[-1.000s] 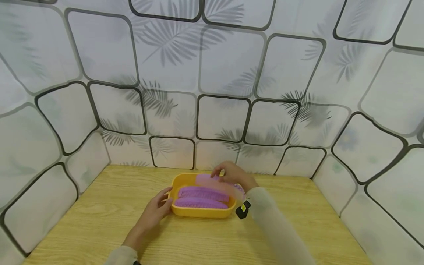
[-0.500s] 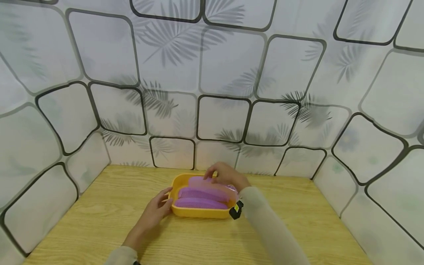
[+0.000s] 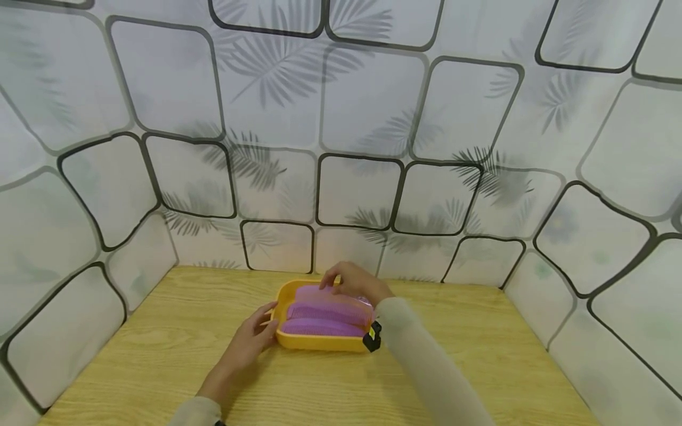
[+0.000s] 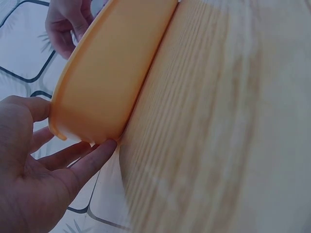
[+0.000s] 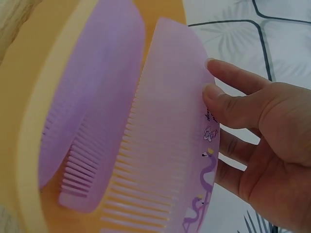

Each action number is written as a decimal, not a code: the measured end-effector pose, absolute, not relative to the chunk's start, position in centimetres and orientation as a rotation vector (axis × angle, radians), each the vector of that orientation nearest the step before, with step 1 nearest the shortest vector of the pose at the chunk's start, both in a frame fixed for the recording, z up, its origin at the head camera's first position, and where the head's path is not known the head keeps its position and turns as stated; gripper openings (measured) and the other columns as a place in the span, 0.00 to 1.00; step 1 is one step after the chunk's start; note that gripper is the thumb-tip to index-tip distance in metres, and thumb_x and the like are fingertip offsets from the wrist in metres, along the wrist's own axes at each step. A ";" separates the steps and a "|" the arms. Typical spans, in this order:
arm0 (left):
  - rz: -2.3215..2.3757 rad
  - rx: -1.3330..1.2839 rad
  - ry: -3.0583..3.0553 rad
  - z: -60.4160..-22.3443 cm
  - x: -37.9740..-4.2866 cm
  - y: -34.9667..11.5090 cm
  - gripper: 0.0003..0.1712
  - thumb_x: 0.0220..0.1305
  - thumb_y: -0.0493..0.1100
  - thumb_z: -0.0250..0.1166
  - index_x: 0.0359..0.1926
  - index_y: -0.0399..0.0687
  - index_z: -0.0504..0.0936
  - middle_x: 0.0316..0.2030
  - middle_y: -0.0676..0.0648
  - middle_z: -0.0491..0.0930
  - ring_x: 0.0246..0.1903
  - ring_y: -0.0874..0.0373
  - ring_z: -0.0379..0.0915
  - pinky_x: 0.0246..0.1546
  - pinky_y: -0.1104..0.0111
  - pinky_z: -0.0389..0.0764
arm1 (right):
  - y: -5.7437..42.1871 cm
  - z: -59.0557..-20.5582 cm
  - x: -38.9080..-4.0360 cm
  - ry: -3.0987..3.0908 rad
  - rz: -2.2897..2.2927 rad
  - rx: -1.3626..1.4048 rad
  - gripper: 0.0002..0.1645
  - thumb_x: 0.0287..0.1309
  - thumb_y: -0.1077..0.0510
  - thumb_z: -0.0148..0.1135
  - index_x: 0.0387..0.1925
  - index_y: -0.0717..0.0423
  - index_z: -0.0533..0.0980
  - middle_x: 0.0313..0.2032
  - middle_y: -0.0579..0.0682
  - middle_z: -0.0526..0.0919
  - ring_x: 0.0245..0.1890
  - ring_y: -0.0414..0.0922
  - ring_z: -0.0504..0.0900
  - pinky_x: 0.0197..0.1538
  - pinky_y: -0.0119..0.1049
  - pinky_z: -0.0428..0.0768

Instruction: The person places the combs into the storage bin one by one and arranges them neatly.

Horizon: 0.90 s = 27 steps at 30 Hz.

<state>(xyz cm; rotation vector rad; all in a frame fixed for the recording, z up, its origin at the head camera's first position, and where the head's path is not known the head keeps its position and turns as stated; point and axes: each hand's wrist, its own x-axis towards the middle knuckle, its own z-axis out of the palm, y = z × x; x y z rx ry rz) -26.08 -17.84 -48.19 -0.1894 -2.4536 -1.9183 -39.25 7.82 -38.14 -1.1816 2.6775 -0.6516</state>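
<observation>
A yellow plastic basin (image 3: 325,342) stands on the wooden table. Two purple combs (image 3: 322,326) lie in it side by side. My right hand (image 3: 354,281) pinches a third, lighter pink-purple comb (image 5: 165,102) by its printed back edge, between thumb and fingers. This comb sits at the basin's far side, teeth towards the other combs; flamingo figures decorate its spine. At the basin's left end my left hand (image 3: 253,331) rests its fingertips against the outer wall and rim, fingers spread and fairly straight in the left wrist view. How far the held comb touches the bottom, I cannot tell.
The light wooden table (image 3: 298,384) reaches back to a patterned curtain (image 3: 362,189) close behind the basin. More of this fabric hangs at the left and right sides of the table.
My right hand has moved left and slightly down, bringing the pinched comb from over the basin's right end into the basin behind the other combs. The left hand has stayed in place.
</observation>
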 end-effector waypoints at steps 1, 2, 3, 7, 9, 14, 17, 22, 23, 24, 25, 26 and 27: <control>-1.920 -0.185 -2.452 -48.2 -26.0 -17.8 0.31 0.80 0.43 0.55 0.78 0.43 0.62 0.70 0.27 0.68 0.66 0.34 0.73 0.57 0.58 0.87 | 7.7 -38.3 -39.3 2.677 -0.648 -1.178 0.14 0.64 0.71 0.66 0.46 0.55 0.88 0.43 0.51 0.89 0.47 0.46 0.83 0.53 0.40 0.86; -1.917 -0.186 -2.456 -48.2 -26.0 -17.9 0.31 0.80 0.43 0.55 0.78 0.42 0.62 0.70 0.27 0.68 0.66 0.35 0.73 0.57 0.58 0.86 | 7.7 -38.6 -39.3 2.677 -0.642 -1.179 0.14 0.64 0.71 0.65 0.45 0.55 0.88 0.43 0.51 0.89 0.47 0.46 0.83 0.53 0.39 0.86; -1.920 -0.186 -2.457 -48.2 -26.0 -17.9 0.31 0.80 0.43 0.55 0.78 0.42 0.62 0.70 0.27 0.68 0.66 0.35 0.73 0.57 0.58 0.86 | 7.6 -38.8 -39.4 2.677 -0.639 -1.175 0.15 0.64 0.72 0.64 0.45 0.54 0.88 0.43 0.51 0.89 0.47 0.45 0.83 0.53 0.39 0.86; -1.941 -0.186 -2.452 -48.2 -25.9 -18.0 0.31 0.81 0.43 0.54 0.78 0.43 0.61 0.71 0.28 0.67 0.67 0.35 0.72 0.58 0.58 0.86 | 7.3 -39.4 -39.6 2.671 -0.638 -1.190 0.19 0.62 0.75 0.61 0.45 0.54 0.88 0.42 0.51 0.89 0.46 0.45 0.83 0.50 0.36 0.85; -1.949 -0.188 -2.446 -48.2 -26.0 -18.0 0.31 0.81 0.43 0.54 0.79 0.44 0.61 0.72 0.27 0.66 0.67 0.35 0.72 0.58 0.58 0.86 | 7.2 -39.6 -39.7 2.661 -0.650 -1.191 0.21 0.60 0.76 0.59 0.45 0.55 0.88 0.41 0.52 0.89 0.45 0.45 0.83 0.47 0.34 0.84; -1.950 -0.192 -2.426 -48.3 -26.0 -17.9 0.30 0.80 0.42 0.55 0.78 0.42 0.62 0.70 0.27 0.68 0.66 0.34 0.73 0.57 0.58 0.87 | 7.0 -40.0 -39.9 2.631 -0.663 -1.205 0.23 0.57 0.79 0.57 0.44 0.56 0.88 0.41 0.53 0.89 0.43 0.45 0.82 0.44 0.30 0.81; -1.956 -0.190 -2.418 -48.2 -26.0 -17.8 0.30 0.80 0.42 0.55 0.78 0.42 0.62 0.69 0.27 0.69 0.66 0.35 0.74 0.56 0.58 0.87 | 7.0 -40.1 -40.0 2.614 -0.656 -1.217 0.23 0.56 0.79 0.56 0.43 0.57 0.88 0.41 0.54 0.90 0.42 0.45 0.83 0.43 0.28 0.80; -1.959 -0.179 -2.420 -48.1 -25.9 -17.8 0.30 0.80 0.42 0.55 0.78 0.43 0.62 0.70 0.28 0.69 0.66 0.36 0.74 0.57 0.57 0.86 | 6.9 -40.3 -40.2 2.580 -0.689 -1.176 0.24 0.55 0.80 0.54 0.43 0.59 0.87 0.41 0.55 0.89 0.41 0.43 0.82 0.40 0.26 0.78; -1.958 -0.179 -2.422 -48.1 -26.0 -17.9 0.30 0.80 0.42 0.54 0.78 0.43 0.62 0.70 0.28 0.69 0.66 0.36 0.74 0.57 0.57 0.86 | 6.9 -40.4 -40.2 2.576 -0.697 -1.160 0.24 0.54 0.81 0.54 0.43 0.59 0.87 0.41 0.55 0.89 0.41 0.43 0.81 0.40 0.26 0.78; -1.958 -0.176 -2.424 -48.1 -25.9 -17.9 0.30 0.80 0.42 0.55 0.78 0.43 0.62 0.70 0.28 0.68 0.66 0.36 0.74 0.58 0.56 0.86 | 6.9 -40.4 -40.2 2.575 -0.699 -1.146 0.24 0.54 0.81 0.54 0.43 0.59 0.87 0.41 0.54 0.89 0.41 0.43 0.81 0.41 0.26 0.78; -1.954 -0.176 -2.425 -48.1 -25.9 -17.9 0.30 0.80 0.42 0.55 0.78 0.43 0.62 0.70 0.28 0.68 0.66 0.36 0.74 0.58 0.56 0.86 | 6.9 -40.4 -40.2 2.573 -0.702 -1.132 0.25 0.54 0.81 0.54 0.43 0.59 0.87 0.41 0.54 0.89 0.41 0.43 0.81 0.41 0.26 0.79; -1.956 -0.173 -2.424 -48.1 -25.9 -17.8 0.30 0.80 0.42 0.55 0.78 0.43 0.62 0.70 0.28 0.68 0.66 0.36 0.74 0.58 0.56 0.86 | 6.9 -40.5 -40.2 2.572 -0.701 -1.120 0.25 0.54 0.81 0.54 0.43 0.59 0.87 0.42 0.54 0.89 0.41 0.43 0.81 0.41 0.27 0.79; -1.956 -0.173 -2.425 -48.1 -25.9 -17.9 0.30 0.80 0.42 0.55 0.78 0.43 0.62 0.70 0.28 0.68 0.66 0.36 0.74 0.57 0.56 0.86 | 6.9 -40.5 -40.2 2.575 -0.698 -1.107 0.25 0.54 0.81 0.54 0.44 0.59 0.87 0.42 0.54 0.89 0.42 0.43 0.81 0.41 0.27 0.80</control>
